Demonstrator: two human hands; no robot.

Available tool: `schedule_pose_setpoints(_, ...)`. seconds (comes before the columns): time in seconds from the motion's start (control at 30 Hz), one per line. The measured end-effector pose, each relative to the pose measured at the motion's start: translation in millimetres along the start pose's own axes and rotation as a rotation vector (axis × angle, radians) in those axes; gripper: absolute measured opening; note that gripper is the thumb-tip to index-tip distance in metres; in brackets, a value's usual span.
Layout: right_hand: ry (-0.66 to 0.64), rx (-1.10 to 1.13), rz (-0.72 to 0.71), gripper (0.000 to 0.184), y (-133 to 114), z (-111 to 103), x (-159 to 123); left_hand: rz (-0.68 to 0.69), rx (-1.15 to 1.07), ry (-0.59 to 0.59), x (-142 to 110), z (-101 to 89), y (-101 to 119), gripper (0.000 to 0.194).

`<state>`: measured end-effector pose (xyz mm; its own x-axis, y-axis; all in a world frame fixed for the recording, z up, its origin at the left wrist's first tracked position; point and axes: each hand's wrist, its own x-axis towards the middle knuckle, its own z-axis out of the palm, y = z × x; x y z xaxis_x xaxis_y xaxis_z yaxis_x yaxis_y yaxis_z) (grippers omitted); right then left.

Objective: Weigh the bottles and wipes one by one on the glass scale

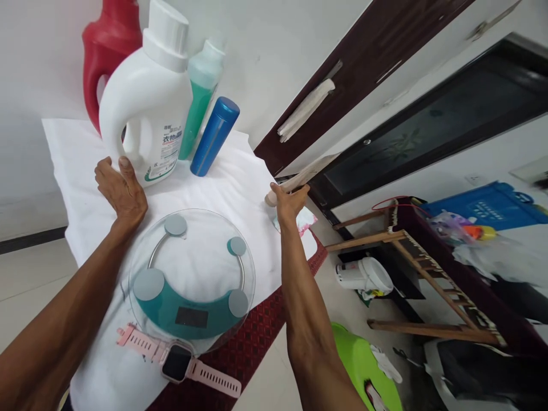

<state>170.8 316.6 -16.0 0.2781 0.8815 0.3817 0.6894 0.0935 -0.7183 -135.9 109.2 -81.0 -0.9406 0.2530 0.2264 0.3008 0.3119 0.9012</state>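
Observation:
My left hand [122, 187] is at the lower left of a white laundry detergent bottle [148, 108], thumb against its base and fingers curled round the corner. My right hand [291, 201] is closed round a long, pale beige rod-like thing [310, 172] at the right edge of the white cloth; its exact kind is unclear. Between my arms lies a round glass bathroom scale [192, 314] with a teal panel. A pink-strapped smartwatch [177, 361] lies below it. Beside the white bottle stand a blue cylindrical flask [215, 137] and a green-liquid bottle [201, 94].
A red jug [109, 40] stands behind the white bottle, against the wall. The white cloth [231, 197] covers part of a dark red patterned tabletop [263, 337]. A pink-and-white packet [305, 220] lies beyond my right hand. Rightward are a white bucket [366, 275], green stool [357, 362] and wooden-framed table [411, 240].

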Motion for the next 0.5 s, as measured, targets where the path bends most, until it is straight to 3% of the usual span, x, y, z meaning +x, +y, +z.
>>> schedule_pose_setpoints(0.2, -0.014, -0.104, 0.151, 0.073, 10, 22, 12, 0.000, 0.002, 0.016, 0, 1.4, -1, 0.057)
schedule_pose_setpoints(0.33, -0.028, -0.121, 0.186, 0.077, 10, 19, 13, 0.001, 0.008, 0.010, -1, 0.4, 1, 0.058)
schedule_pose_setpoints(0.5, -0.006, -0.128, 0.156, 0.101, 2, 6, 5, -0.004, -0.010, 0.014, -2, -0.3, -1, 0.059)
